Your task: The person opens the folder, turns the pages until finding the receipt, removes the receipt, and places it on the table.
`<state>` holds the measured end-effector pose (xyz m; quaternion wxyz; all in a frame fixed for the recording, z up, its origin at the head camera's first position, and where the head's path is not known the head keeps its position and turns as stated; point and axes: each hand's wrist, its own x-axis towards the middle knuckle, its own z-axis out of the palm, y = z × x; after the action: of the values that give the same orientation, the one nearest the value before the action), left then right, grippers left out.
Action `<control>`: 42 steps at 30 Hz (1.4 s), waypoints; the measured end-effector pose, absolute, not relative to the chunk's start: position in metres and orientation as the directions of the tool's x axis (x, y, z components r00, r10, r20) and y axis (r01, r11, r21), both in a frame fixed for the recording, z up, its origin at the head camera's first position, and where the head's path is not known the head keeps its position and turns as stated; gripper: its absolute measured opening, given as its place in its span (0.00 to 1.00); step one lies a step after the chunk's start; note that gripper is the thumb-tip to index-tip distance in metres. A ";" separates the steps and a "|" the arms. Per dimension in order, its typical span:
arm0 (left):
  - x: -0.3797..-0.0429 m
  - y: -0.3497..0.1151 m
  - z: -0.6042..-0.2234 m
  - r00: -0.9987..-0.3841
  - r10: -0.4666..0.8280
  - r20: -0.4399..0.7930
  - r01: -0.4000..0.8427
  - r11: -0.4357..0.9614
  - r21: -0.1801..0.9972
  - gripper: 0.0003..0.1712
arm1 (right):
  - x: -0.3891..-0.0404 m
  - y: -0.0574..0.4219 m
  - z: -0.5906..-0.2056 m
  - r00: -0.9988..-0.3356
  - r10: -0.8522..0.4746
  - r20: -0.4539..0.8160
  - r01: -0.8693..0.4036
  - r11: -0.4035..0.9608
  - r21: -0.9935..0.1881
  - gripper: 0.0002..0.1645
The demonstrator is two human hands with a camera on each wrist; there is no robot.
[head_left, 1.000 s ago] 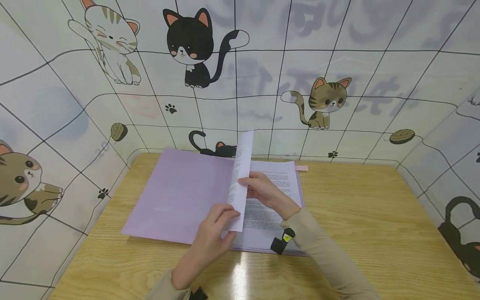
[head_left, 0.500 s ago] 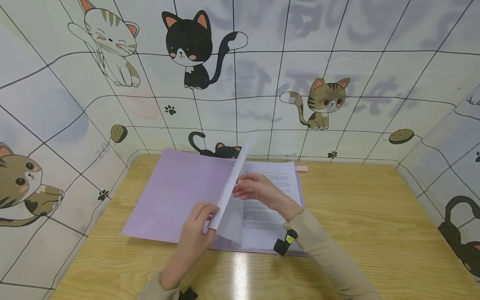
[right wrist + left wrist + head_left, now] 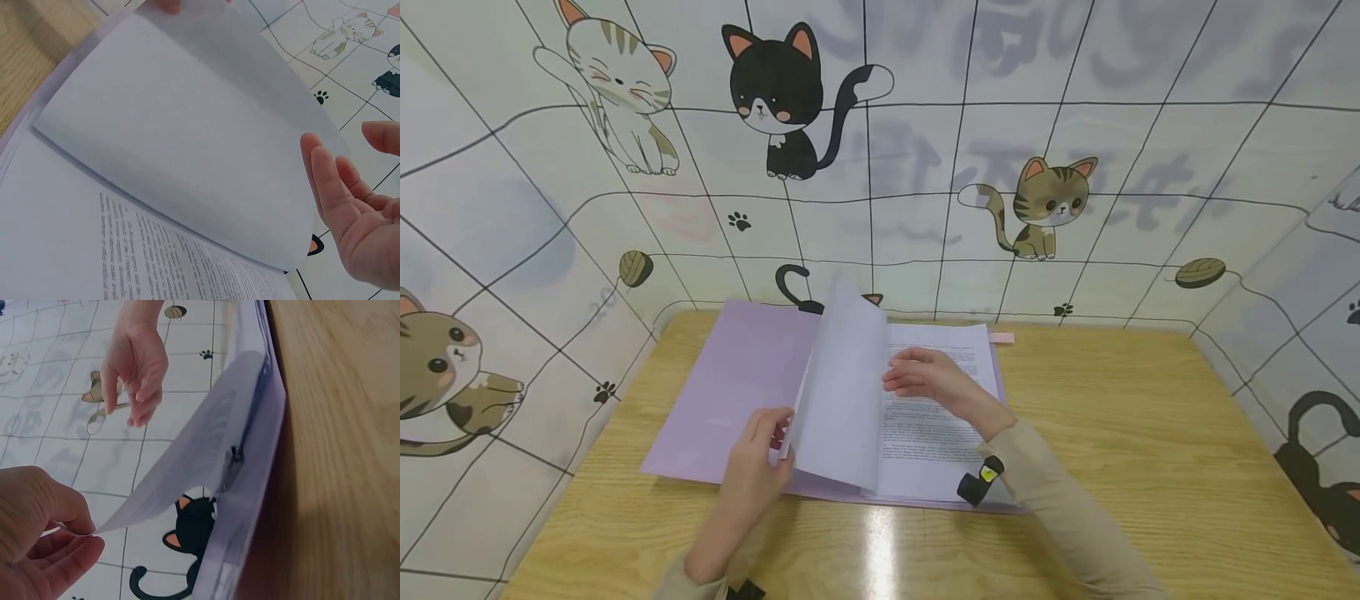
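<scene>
Gripping the free left edge of a white sheet [image 3: 841, 387] toward its near corner, the thumb and fingers of the left hand [image 3: 756, 457] are pressed together. The fingers of the right hand [image 3: 936, 383] are loosely bent, with the thumb set apart and nothing held; they are poised over a printed page [image 3: 925, 433], just beside the sheet's right edge. The sheet is bowed up at the middle of an open purple folder [image 3: 715, 417], its far corner lifted highest. Past the folder's far right edge, a pink tab [image 3: 1002, 338] is seen. The widest stretch of table [image 3: 1120, 442] is found rightward, bounded by a cat-patterned wall [image 3: 917, 150] at the far edge.
</scene>
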<state>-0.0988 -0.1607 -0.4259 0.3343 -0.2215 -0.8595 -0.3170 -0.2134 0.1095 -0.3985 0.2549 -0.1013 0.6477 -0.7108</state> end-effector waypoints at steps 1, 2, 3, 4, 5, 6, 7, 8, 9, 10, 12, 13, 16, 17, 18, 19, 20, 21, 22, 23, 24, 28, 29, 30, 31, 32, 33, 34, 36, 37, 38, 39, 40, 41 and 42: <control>-0.099 -0.163 -0.428 -0.682 0.167 0.712 0.583 0.712 0.392 0.34 | -0.214 0.111 -0.400 -0.852 -0.490 -0.185 0.224 -0.022 -0.974 0.19; -0.099 -0.166 -0.430 -0.686 0.165 0.708 0.574 0.721 0.388 0.34 | -0.215 0.113 -0.401 -0.855 -0.486 -0.182 0.215 -0.013 -0.976 0.21; -0.099 -0.168 -0.432 -0.691 0.165 0.704 0.568 0.726 0.387 0.33 | -0.216 0.115 -0.403 -0.859 -0.479 -0.179 0.206 -0.004 -0.978 0.22; -0.099 -0.171 -0.434 -0.693 0.165 0.702 0.564 0.731 0.386 0.33 | -0.217 0.117 -0.404 -0.864 -0.472 -0.178 0.201 0.003 -0.980 0.24; -0.099 -0.173 -0.436 -0.697 0.165 0.698 0.559 0.735 0.384 0.33 | -0.218 0.119 -0.406 -0.869 -0.462 -0.179 0.196 0.011 -0.981 0.24; -0.099 -0.175 -0.437 -0.702 0.164 0.693 0.552 0.739 0.385 0.33 | -0.220 0.121 -0.407 -0.874 -0.452 -0.180 0.191 0.020 -0.981 0.25; -0.099 -0.177 -0.439 -0.707 0.165 0.688 0.547 0.744 0.384 0.34 | -0.221 0.123 -0.409 -0.879 -0.442 -0.180 0.188 0.026 -0.982 0.26; -0.098 -0.178 -0.441 -0.712 0.166 0.682 0.543 0.746 0.385 0.34 | -0.222 0.126 -0.410 -0.883 -0.432 -0.183 0.188 0.032 -0.982 0.27; -0.098 -0.180 -0.442 -0.718 0.167 0.676 0.537 0.750 0.385 0.35 | -0.224 0.128 -0.411 -0.888 -0.420 -0.188 0.190 0.037 -0.981 0.27; -0.098 -0.182 -0.444 -0.724 0.165 0.669 0.528 0.756 0.386 0.35 | -0.225 0.129 -0.413 -0.892 -0.410 -0.190 0.192 0.037 -0.981 0.28; -0.098 -0.185 -0.448 -0.740 0.161 0.653 0.510 0.767 0.389 0.36 | -0.227 0.133 -0.415 -0.899 -0.393 -0.192 0.191 0.044 -0.981 0.28; -0.098 -0.187 -0.449 -0.747 0.159 0.646 0.503 0.770 0.392 0.36 | -0.228 0.135 -0.416 -0.902 -0.385 -0.194 0.191 0.046 -0.981 0.29; -0.098 -0.190 -0.453 -0.766 0.150 0.625 0.483 0.777 0.405 0.36 | -0.230 0.141 -0.421 -0.912 -0.360 -0.194 0.190 0.048 -0.981 0.28; -0.098 -0.191 -0.454 -0.771 0.149 0.619 0.479 0.777 0.409 0.36 | -0.231 0.143 -0.423 -0.916 -0.352 -0.192 0.186 0.051 -0.981 0.28; -0.098 -0.192 -0.455 -0.776 0.148 0.614 0.475 0.776 0.414 0.36 | -0.232 0.145 -0.425 -0.920 -0.343 -0.190 0.182 0.055 -0.982 0.28; -0.098 -0.192 -0.456 -0.780 0.146 0.609 0.472 0.776 0.418 0.36 | -0.231 0.146 -0.424 -0.923 -0.335 -0.190 0.183 0.054 -0.982 0.28; -0.098 -0.192 -0.457 -0.784 0.145 0.604 0.467 0.779 0.419 0.35 | -0.233 0.149 -0.427 -0.927 -0.326 -0.187 0.180 0.052 -0.982 0.28; -0.098 -0.193 -0.458 -0.787 0.143 0.600 0.462 0.782 0.420 0.33 | -0.235 0.151 -0.430 -0.930 -0.317 -0.186 0.178 0.057 -0.982 0.28; -0.098 -0.193 -0.459 -0.791 0.141 0.595 0.456 0.784 0.421 0.32 | -0.237 0.153 -0.433 -0.934 -0.307 -0.185 0.176 0.058 -0.983 0.28; -0.098 -0.193 -0.460 -0.793 0.140 0.593 0.453 0.786 0.421 0.30 | -0.239 0.156 -0.435 -0.937 -0.296 -0.187 0.178 0.057 -0.982 0.28; -0.098 -0.194 -0.461 -0.794 0.139 0.592 0.450 0.789 0.418 0.28 | -0.240 0.158 -0.437 -0.939 -0.286 -0.192 0.184 0.056 -0.981 0.28; -0.100 -0.197 -0.466 -0.801 0.134 0.584 0.431 0.806 0.406 0.23 | -0.246 0.164 -0.443 -0.945 -0.255 -0.204 0.196 0.056 -0.979 0.27; -0.101 -0.197 -0.466 -0.806 0.132 0.577 0.422 0.811 0.404 0.22 | -0.246 0.165 -0.443 -0.946 -0.251 -0.207 0.200 0.051 -0.978 0.27; -0.101 -0.198 -0.467 -0.812 0.128 0.569 0.412 0.817 0.404 0.21 | -0.246 0.166 -0.443 -0.946 -0.246 -0.209 0.204 0.049 -0.978 0.27; -0.101 -0.198 -0.468 -0.821 0.123 0.557 0.399 0.822 0.406 0.20 | -0.246 0.167 -0.443 -0.947 -0.243 -0.210 0.205 0.048 -0.978 0.27; -0.102 -0.198 -0.468 -0.832 0.117 0.542 0.384 0.827 0.411 0.20 | -0.246 0.168 -0.442 -0.947 -0.243 -0.210 0.204 0.047 -0.978 0.26; -0.102 -0.199 -0.468 -0.843 0.109 0.527 0.368 0.831 0.416 0.19 | -0.246 0.169 -0.442 -0.948 -0.242 -0.208 0.203 0.049 -0.978 0.26; -0.102 -0.199 -0.468 -0.855 0.101 0.509 0.351 0.835 0.423 0.19 | -0.246 0.170 -0.442 -0.949 -0.234 -0.210 0.206 0.045 -0.978 0.25; -0.102 -0.199 -0.467 -0.877 0.088 0.473 0.321 0.840 0.438 0.18 | -0.247 0.173 -0.443 -0.950 -0.229 -0.211 0.206 0.045 -0.977 0.25; -0.103 -0.199 -0.467 -0.887 0.082 0.455 0.306 0.841 0.445 0.17 | -0.248 0.174 -0.443 -0.951 -0.228 -0.211 0.206 0.046 -0.977 0.25; -0.103 -0.199 -0.467 -0.896 0.077 0.438 0.293 0.843 0.451 0.17 | -0.249 0.175 -0.444 -0.950 -0.227 -0.212 0.208 0.043 -0.977 0.25; -0.103 -0.199 -0.466 -0.903 0.074 0.423 0.282 0.845 0.455 0.16 | -0.249 0.176 -0.444 -0.951 -0.223 -0.215 0.211 0.042 -0.977 0.25; -0.103 -0.199 -0.466 -0.910 0.071 0.409 0.272 0.846 0.458 0.16 | -0.250 0.177 -0.445 -0.951 -0.216 -0.220 0.217 0.037 -0.975 0.25; -0.103 -0.198 -0.466 -0.915 0.071 0.398 0.266 0.847 0.460 0.15 | -0.251 0.178 -0.445 -0.952 -0.215 -0.219 0.216 0.038 -0.976 0.26; -0.103 -0.198 -0.465 -0.919 0.071 0.389 0.260 0.850 0.458 0.15 | -0.251 0.179 -0.445 -0.953 -0.208 -0.220 0.217 0.036 -0.976 0.26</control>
<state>-0.1032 -0.1984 -0.4655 0.1819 -0.0875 -0.9444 -0.2595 -0.2513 0.1788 -0.4452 0.1529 0.0033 0.7034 -0.6941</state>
